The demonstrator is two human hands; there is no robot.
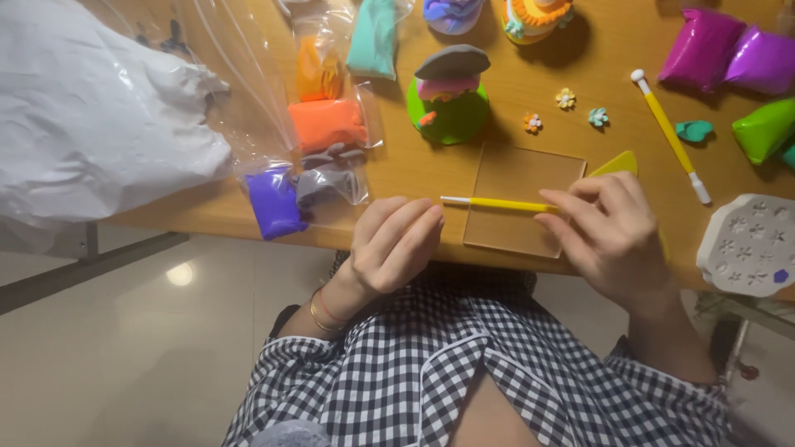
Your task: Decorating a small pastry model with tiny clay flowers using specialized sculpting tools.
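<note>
My right hand (pixel 609 232) grips a thin yellow modelling tool (pixel 497 204) that lies across the near edge of a clear square plate (pixel 522 194) on the wooden table (pixel 513 108). The tool's white tip points left toward my left hand (pixel 393 244), whose fingers are curled together at the table's front edge; whether they pinch anything is hidden. Behind the plate stands a clay figure (pixel 450 95) with a green base, a pink layer and a grey cap. Three small clay flowers (pixel 566 99) lie to its right.
Bagged clay lies around: orange (pixel 328 122), purple (pixel 273 203), grey (pixel 331 184), teal (pixel 373 37), magenta (pixel 702 48), green (pixel 763 128). A second yellow tool (pixel 669 134), a white flower mould (pixel 749 244), a yellow triangular piece (pixel 617 164) and a big white plastic bag (pixel 91 124) are also there.
</note>
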